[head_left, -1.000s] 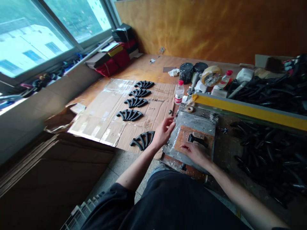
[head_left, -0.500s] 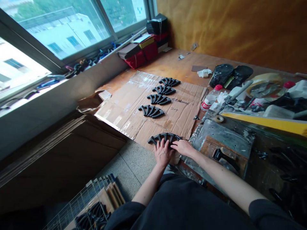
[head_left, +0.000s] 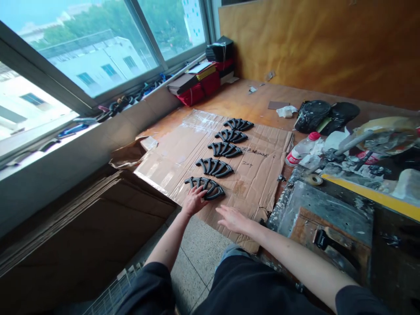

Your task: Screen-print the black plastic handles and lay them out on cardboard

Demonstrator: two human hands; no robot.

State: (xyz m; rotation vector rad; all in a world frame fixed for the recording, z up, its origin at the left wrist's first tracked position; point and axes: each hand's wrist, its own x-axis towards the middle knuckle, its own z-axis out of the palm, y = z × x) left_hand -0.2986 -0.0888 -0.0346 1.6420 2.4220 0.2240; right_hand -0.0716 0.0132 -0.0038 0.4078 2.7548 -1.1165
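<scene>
My left hand rests on the nearest row of black curved handle-like pieces, its fingers spread over the row's near left side. Those pieces lie side by side in a fan on the flattened cardboard sheet. My right hand hovers near the cardboard's front edge, fingers stretched out and holding nothing, a little right of that row. Beyond it, several similar fans of black pieces lie in a line running toward the back. My left fingers partly cover the front row.
To the right, a plastic bottle with a red cap stands beside a metal plate. A black-handled tool and a tape roll lie there. Folded cardboard leans at left, with a wire basket below.
The nearest fan of black pieces has slid left and away from me, close to the other rows, with my left hand on it. My right hand has come off the pieces. The view has shifted.
</scene>
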